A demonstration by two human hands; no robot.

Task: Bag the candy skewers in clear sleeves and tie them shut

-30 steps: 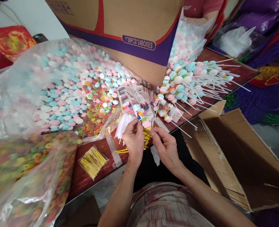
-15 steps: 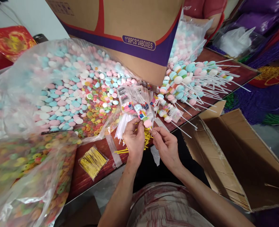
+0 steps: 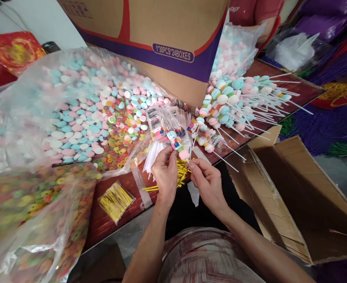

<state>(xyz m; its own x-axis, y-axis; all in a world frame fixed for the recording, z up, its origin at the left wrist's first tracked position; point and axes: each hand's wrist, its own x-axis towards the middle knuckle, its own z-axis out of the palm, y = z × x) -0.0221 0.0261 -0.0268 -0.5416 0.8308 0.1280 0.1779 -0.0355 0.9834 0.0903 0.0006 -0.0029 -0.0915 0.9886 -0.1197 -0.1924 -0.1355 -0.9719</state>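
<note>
A candy skewer of pastel marshmallows, with a printed clear wrapper over it, tilts between my two hands. My left hand is closed, thumb and forefinger pinching at the skewer's left side. Lower down, my right hand pinches the white stick just under the pink marshmallow. Gold twist ties lie loose beneath, partly covered by my left hand. White sticks and printed clear wrappers are heaped just beyond. What exactly the left fingertips grip is partly hidden.
A big bag of marshmallows and gummy rings spreads at left. Finished-looking skewers are piled at right. A large carton stands behind; an open carton sits right, below the table edge. A co-worker's red shirt shows behind.
My left hand has shifted slightly left, its thumb drawing a little away from the marshmallows. My right hand and the skewer have hardly moved.
</note>
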